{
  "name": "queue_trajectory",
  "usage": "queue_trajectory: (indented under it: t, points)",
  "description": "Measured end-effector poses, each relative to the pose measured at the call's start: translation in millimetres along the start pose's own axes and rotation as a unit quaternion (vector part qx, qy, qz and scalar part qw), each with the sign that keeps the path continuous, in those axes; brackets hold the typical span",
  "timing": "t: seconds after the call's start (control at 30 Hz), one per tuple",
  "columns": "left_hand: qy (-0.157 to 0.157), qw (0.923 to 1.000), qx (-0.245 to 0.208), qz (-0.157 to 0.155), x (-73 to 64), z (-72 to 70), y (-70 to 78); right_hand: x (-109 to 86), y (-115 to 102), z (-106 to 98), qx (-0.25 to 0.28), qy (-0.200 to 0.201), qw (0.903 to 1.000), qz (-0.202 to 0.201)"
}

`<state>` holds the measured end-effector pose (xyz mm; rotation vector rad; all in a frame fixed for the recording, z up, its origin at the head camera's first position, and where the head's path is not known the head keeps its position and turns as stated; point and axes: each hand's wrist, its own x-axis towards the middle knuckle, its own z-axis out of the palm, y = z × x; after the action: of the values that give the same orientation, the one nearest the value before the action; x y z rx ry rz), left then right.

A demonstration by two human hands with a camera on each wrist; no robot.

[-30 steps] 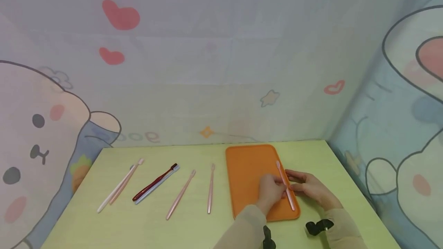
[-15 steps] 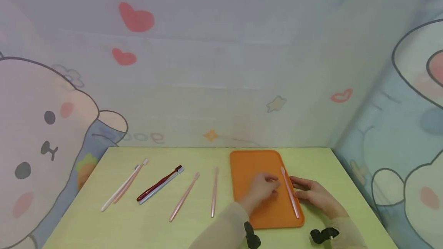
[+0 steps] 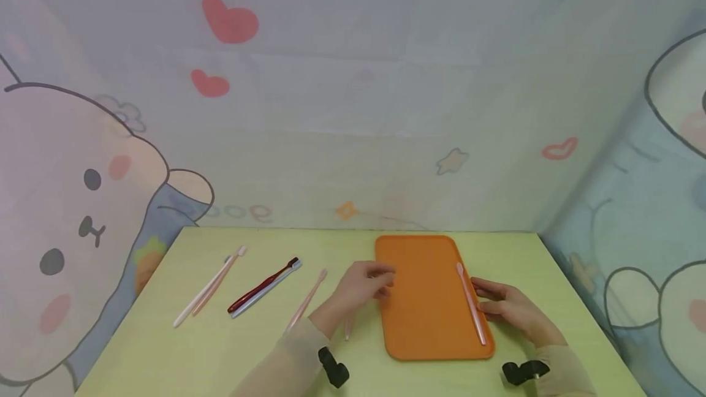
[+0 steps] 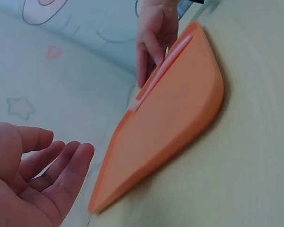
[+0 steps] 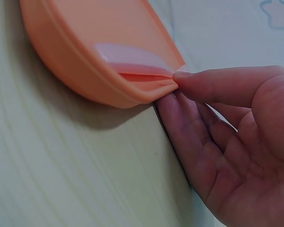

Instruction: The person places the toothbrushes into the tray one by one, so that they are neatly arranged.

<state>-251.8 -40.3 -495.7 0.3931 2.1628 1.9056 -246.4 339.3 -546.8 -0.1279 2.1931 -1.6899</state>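
Observation:
An orange tray (image 3: pixel 419 329) lies on the table, with a pink toothbrush (image 3: pixel 471 305) along its right side. My right hand (image 3: pixel 513 311) pinches the tray's right rim; in the right wrist view the thumb (image 5: pixel 217 85) is at the rim and the fingers are below it. My left hand (image 3: pixel 358 287) is loosely curled at the tray's left edge and holds nothing. Beneath it, a pink toothbrush (image 3: pixel 348 328) is mostly hidden. Left of that hand lies another pink toothbrush (image 3: pixel 306 300), its lower end by the sleeve.
Farther left, a dark red toothbrush (image 3: pixel 259 290) lies alongside a light blue toothbrush (image 3: pixel 267 291). A white toothbrush (image 3: pixel 201 293) and a pink toothbrush (image 3: pixel 217 283) lie together at far left. Patterned cloth (image 3: pixel 331 109) hangs behind the table (image 3: pixel 231 354).
My left hand has let go of the pink toothbrush in the tray and moved left, off the tray, over another toothbrush. My right hand stays at the tray's rim. The head view has shifted slightly.

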Motion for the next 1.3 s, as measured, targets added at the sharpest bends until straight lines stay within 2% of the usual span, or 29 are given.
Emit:
queue_trajectory:
  t: [0.2,0.43,0.53,0.63,0.77,1.07,1.2,1.3]
  points:
    - [0.012,0.9993,0.036,-0.003,-21.9,-55.0,-9.3,4.0,-0.2,-0.3,-0.010,0.002,0.9999,0.006]
    - [0.047,0.9975,0.045,-0.029,-71.2,-125.3,-18.5,4.4,2.7,3.9,0.007,-0.015,0.9999,0.000]
    - [0.071,0.9961,0.038,-0.036,-85.2,-150.1,-18.7,1.6,3.5,3.5,0.010,-0.011,0.9999,-0.001]
    - [0.100,0.9936,0.028,-0.046,-93.7,-174.4,-18.0,0.4,3.8,3.1,0.013,-0.012,0.9999,0.000]
    - [0.139,0.9878,0.045,-0.054,-102.5,-207.5,-19.0,-0.6,3.6,3.5,0.011,-0.010,0.9999,0.004]
    - [0.208,0.9728,0.094,-0.037,-125.1,-276.1,-19.5,-2.9,2.3,3.1,0.003,-0.008,1.0000,-0.001]
    - [0.224,0.9653,0.124,-0.049,-135.9,-310.2,-27.9,2.1,1.3,3.1,0.005,-0.011,0.9999,-0.009]
    - [0.213,0.9623,0.153,-0.073,-140.3,-327.0,-35.8,-0.8,3.9,2.3,0.006,-0.006,1.0000,-0.005]
